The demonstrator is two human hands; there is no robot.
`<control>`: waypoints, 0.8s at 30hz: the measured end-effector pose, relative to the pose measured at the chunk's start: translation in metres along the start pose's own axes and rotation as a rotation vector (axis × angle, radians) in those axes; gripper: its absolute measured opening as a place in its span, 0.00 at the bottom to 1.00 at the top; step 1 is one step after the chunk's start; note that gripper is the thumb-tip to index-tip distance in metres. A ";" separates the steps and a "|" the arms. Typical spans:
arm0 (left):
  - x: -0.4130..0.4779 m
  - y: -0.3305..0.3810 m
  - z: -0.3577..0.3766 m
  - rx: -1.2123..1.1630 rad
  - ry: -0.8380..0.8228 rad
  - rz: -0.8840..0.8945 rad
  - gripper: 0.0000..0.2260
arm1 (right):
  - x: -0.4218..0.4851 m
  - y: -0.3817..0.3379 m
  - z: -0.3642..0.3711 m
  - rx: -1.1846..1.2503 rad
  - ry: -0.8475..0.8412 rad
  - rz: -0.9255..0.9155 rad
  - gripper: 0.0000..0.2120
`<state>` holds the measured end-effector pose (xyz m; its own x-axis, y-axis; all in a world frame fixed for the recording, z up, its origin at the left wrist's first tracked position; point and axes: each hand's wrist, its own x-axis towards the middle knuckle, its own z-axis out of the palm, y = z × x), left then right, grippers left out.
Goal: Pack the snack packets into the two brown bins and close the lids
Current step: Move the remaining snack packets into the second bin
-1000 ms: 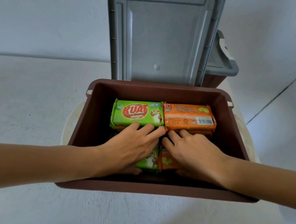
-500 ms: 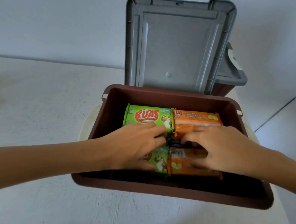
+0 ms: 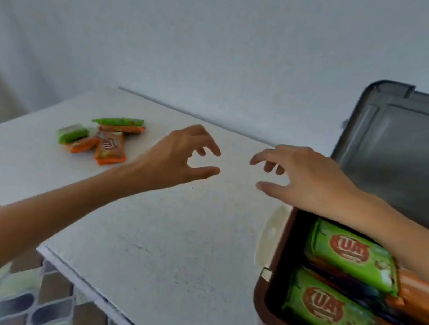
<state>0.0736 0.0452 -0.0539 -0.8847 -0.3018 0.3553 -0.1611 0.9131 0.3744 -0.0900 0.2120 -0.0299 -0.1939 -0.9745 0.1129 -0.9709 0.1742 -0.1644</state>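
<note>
A brown bin [image 3: 269, 290] stands at the right, its grey lid [image 3: 409, 152] upright behind it. Inside lie two green packets [image 3: 347, 254] and orange packets [image 3: 421, 299] beside them. A small pile of green and orange snack packets [image 3: 105, 137] lies on the white table [image 3: 168, 239] at the far left. My left hand [image 3: 180, 157] and my right hand [image 3: 297, 174] hover above the table between the pile and the bin, fingers loosely curled, holding nothing. The second bin is out of view.
The table's near-left edge [image 3: 93, 292] runs diagonally, with a patterned tiled floor [image 3: 20, 297] below it. A white wall rises behind the table. A pale round object [image 3: 270, 234] shows under the bin's left side.
Both hands have left the bin and moved left over the table. The view has swung left, bringing the loose packet pile into sight.
</note>
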 end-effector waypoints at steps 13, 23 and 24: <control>-0.063 -0.229 -0.058 -0.044 0.284 -1.018 0.24 | 0.241 -0.134 0.109 0.152 -0.055 -0.204 0.24; -0.042 -0.313 -0.045 -0.144 0.158 -1.308 0.36 | 0.301 -0.188 0.199 0.268 -0.268 -0.072 0.32; -0.040 -0.317 -0.043 -0.083 0.085 -1.290 0.36 | 0.303 -0.186 0.199 0.253 -0.313 -0.078 0.32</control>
<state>0.1793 -0.2439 -0.1502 -0.0812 -0.9655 -0.2475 -0.8415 -0.0667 0.5361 0.0597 -0.1436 -0.1606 -0.0307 -0.9862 -0.1626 -0.9084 0.0954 -0.4071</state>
